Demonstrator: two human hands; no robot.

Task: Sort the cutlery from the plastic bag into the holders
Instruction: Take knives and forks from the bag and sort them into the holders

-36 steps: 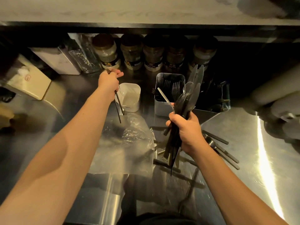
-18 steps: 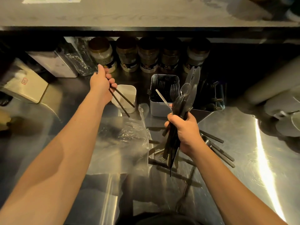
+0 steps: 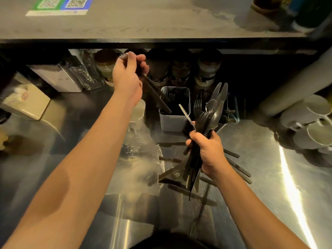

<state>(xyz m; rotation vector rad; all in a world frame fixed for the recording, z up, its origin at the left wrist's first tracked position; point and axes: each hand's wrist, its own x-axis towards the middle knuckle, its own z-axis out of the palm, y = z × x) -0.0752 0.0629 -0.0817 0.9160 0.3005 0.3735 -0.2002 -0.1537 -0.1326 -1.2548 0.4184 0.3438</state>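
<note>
Fingers (image 3: pixel 211 150) round a dark, mixed cutlery bundle (image 3: pixel 206 123)

chopsticks (image 3: pixel 156 95): 2 long dark sticks, slanting down from the raised left hand (image 3: pixel 128 78) toward the fork holder.
fork holder (image 3: pixel 175 119): white square tub, upright on the steel counter, held dark forks.
white holder (image 3: pixel 139 109): pale tub, left of the fork holder, mostly hidden behind the left wrist.
cutlery bundle (image 3: pixel 204 126): dark forks, spoons and knives, gripped upright in the right hand (image 3: pixel 209 151).
plastic bag (image 3: pixel 138 159): clear, crumpled, lay flat on the counter.
loose cutlery (image 3: pixel 237 168): dark pieces scattered on the counter beside the bag.
</note>
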